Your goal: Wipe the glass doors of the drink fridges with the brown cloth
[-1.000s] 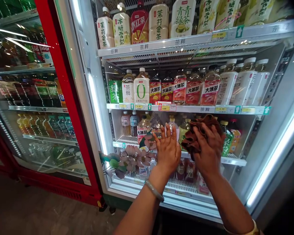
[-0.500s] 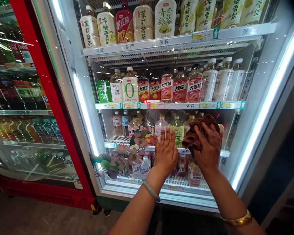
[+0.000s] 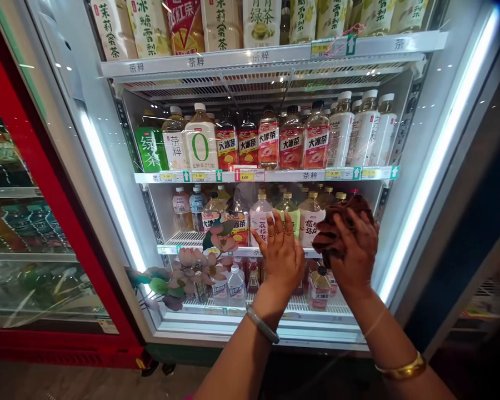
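My left hand (image 3: 280, 255) lies against the glass door of a lit drinks fridge, its fingers spread and nothing in it. To its right, my right hand (image 3: 356, 253) presses a crumpled brown cloth (image 3: 331, 230) to the same glass. Behind the glass, bottles stand on white shelves, among them a pink-labelled bottle (image 3: 260, 219) near my left fingertips. A flower decal (image 3: 198, 266) is on the glass left of my left hand.
Rows of tea bottles (image 3: 200, 139) fill the upper shelves, and small bottles (image 3: 235, 283) stand on the lowest one. A red-framed fridge (image 3: 120, 316) stands to the left. Bright light strips (image 3: 108, 189) run down both sides.
The view has shifted, so the shelves and bottles sit further left. Against them, both hands have moved to the right across the glass, the cloth still in my right hand.
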Available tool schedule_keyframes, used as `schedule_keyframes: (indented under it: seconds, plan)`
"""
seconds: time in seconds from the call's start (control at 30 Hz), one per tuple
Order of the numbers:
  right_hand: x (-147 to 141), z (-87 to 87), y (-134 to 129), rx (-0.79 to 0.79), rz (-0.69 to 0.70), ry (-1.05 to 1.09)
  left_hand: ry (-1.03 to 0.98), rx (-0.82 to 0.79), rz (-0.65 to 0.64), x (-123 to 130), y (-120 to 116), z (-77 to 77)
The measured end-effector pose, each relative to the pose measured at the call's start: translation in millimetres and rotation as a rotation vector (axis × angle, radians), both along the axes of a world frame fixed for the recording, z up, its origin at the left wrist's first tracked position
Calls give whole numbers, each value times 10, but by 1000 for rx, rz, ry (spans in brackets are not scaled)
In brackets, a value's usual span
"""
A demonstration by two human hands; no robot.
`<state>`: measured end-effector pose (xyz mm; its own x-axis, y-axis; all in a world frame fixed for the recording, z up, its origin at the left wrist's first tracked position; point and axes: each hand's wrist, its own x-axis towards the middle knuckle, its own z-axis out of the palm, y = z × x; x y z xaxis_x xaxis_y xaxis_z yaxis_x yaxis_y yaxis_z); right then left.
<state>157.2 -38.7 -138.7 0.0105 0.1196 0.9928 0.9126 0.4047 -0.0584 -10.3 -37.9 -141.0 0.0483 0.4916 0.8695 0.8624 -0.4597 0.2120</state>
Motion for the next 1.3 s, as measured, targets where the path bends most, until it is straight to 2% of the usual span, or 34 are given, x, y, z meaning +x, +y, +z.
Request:
schedule_keyframes:
  seconds: [0.07, 0.13, 0.23, 0.37, 0.47, 0.6, 0.73, 0.87, 0.93, 1.0, 1.1, 1.17, 1.23, 1.3]
  plan:
    - [-34, 84, -21, -35, -20, 32, -11, 7, 1, 27, 5, 3]
    - [-152, 98, -60, -99, 1, -68, 2, -3, 1, 23, 3, 8]
    - [-275, -34, -97, -126, 39, -224, 49, -15, -6, -2, -12, 4]
    - [-68, -208, -64, -18, 29, -201, 109, -34, -48, 55, -43, -79]
    - [114, -151, -40, -17, -27, -65, 172, -46, -122, 157, -60, -191]
    - [7, -89, -85, -87, -1, -85, 152, -41, -174, 229, -61, -279]
    - [-57, -323, -139, -91, 32, -188, 95, -56, -180, 238, -74, -267]
    - [232, -540, -130, -147, -27, -51, 135, -87, -179, 283, -99, -280]
    - [340, -545, -112, -178, -42, 74, 156, -96, -186, 308, -108, -302]
    - [323, -509, -106, -200, -32, 136, 172, -104, -194, 317, -113, -322]
    - [115, -491, -143, -245, 30, 49, 194, -118, -195, 298, -117, -337]
    - [0, -539, -182, -266, 79, -54, 215, -121, -187, 275, -120, -344]
    - [22, -619, -201, -271, 102, -109, 237, -112, -172, 257, -124, -351]
    - [204, -703, -184, -255, 89, -90, 256, -105, -161, 249, -127, -360]
